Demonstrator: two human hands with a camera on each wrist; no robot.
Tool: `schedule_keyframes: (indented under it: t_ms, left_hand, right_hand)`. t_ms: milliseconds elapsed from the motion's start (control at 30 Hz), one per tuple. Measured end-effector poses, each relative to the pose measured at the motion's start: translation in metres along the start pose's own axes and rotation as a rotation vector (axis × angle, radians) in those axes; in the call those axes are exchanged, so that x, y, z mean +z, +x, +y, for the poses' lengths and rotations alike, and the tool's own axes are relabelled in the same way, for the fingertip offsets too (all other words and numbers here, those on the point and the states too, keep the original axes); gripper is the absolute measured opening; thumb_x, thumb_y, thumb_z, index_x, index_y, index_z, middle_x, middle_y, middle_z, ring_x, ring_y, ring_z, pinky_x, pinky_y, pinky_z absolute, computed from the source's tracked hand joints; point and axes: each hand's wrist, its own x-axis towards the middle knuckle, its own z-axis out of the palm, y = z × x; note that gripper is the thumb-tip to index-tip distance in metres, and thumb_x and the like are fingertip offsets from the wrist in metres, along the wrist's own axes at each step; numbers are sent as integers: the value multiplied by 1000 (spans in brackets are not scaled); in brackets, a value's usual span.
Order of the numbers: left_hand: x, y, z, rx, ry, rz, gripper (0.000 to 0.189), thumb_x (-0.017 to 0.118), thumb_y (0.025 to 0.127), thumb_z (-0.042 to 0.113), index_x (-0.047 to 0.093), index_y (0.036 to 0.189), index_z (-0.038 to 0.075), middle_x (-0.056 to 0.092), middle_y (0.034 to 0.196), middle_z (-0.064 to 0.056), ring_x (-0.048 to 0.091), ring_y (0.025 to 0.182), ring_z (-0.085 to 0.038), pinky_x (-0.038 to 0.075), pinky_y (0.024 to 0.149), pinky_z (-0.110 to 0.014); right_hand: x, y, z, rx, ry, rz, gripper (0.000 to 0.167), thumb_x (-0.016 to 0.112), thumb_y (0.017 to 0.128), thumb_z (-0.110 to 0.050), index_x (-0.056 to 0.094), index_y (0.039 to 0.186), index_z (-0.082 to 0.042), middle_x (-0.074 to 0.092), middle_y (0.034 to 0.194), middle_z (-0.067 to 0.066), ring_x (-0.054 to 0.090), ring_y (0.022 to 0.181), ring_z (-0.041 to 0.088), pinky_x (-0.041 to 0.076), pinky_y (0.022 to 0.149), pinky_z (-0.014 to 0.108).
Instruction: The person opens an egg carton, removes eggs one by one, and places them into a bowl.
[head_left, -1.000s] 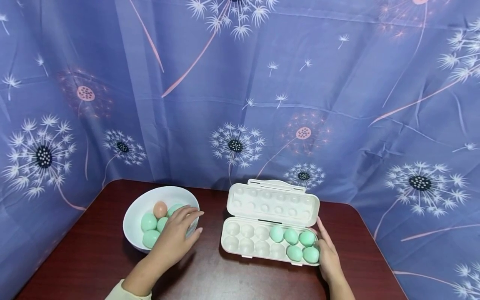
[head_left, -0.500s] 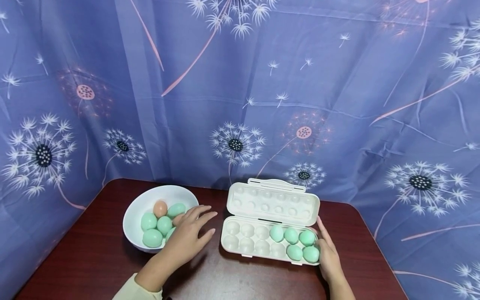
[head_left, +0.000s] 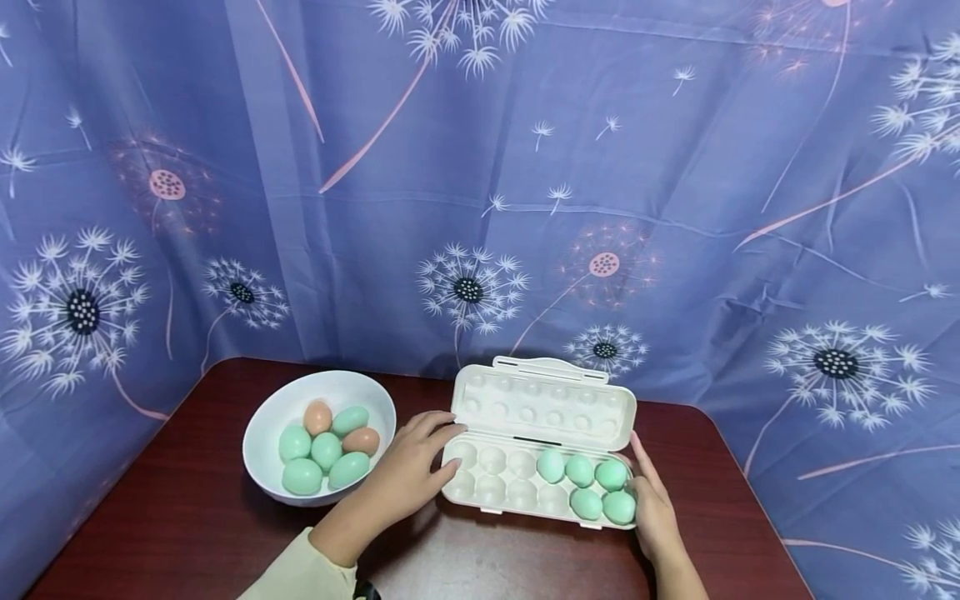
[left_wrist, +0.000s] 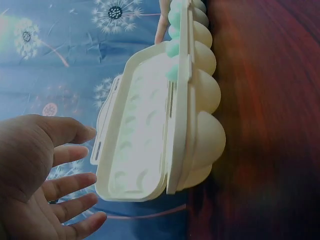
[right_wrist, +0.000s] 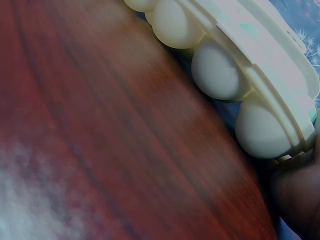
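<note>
A white egg carton (head_left: 543,408) stands with its lid raised on the table. Several green eggs (head_left: 579,471) sit in the cups toward its right end; the cups at its left end hold nothing. My left hand (head_left: 411,467) is at the carton's left end, fingers spread and nothing in them; in the left wrist view, a gap shows between its fingertips and the carton. At the opposite end my right hand (head_left: 656,512) grips the carton's side, partly hidden in the right wrist view. Left of my left hand, a white bowl (head_left: 262,433) contains several green eggs (head_left: 302,477) and two brown eggs (head_left: 318,417).
The dark reddish wooden table (head_left: 480,567) carries the bowl and carton. A blue curtain (head_left: 375,250) with a dandelion print hangs behind and along both sides of the table.
My left hand has moved right, from over the bowl to the carton's left end, uncovering the eggs in the bowl. My right hand and the carton stay in place.
</note>
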Motion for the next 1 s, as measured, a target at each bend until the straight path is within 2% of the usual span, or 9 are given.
schedule_keyframes:
  t_ms: [300, 500, 667, 833, 1000]
  left_hand:
    - [17, 15, 14, 16, 6, -78, 44, 72, 93, 27, 64, 135, 16, 58, 140, -8, 53, 132, -31, 45, 109, -52]
    - [34, 24, 19, 70, 29, -85, 46, 71, 93, 28, 63, 136, 17, 59, 138, -7, 54, 131, -28, 46, 109, -49]
    - [48, 30, 22, 107, 40, -74, 47, 71, 92, 28, 63, 137, 17, 60, 136, -6, 55, 129, -26, 48, 106, -48]
    - [61, 36, 30, 106, 67, -103, 49, 71, 92, 32, 61, 138, 20, 60, 136, -4, 56, 129, -22, 49, 106, -43]
    - [69, 42, 39, 98, 89, -143, 50, 71, 93, 33, 60, 140, 20, 60, 137, -3, 56, 129, -22, 46, 111, -41]
  right_hand:
    - [-1, -1, 0, -5, 6, -4, 76, 25, 99, 2, 13, 162, -38, 33, 161, 19, 48, 120, -15, 39, 95, 5]
    - [-1, -1, 0, -43, 3, -22, 73, 24, 100, 3, 14, 162, -35, 24, 166, 19, 40, 123, -21, 33, 98, 2]
    - [-1, -1, -2, -27, -3, -16, 74, 25, 100, 2, 14, 162, -37, 27, 165, 18, 42, 123, -19, 34, 97, 3]
    - [-1, -1, -2, 6, -2, -6, 77, 26, 99, 3, 13, 161, -40, 33, 162, 17, 46, 120, -17, 38, 95, 4]
    - [-1, 0, 0, 6, -2, -11, 76, 26, 99, 2, 13, 161, -40, 31, 163, 16, 45, 120, -17, 37, 95, 4]
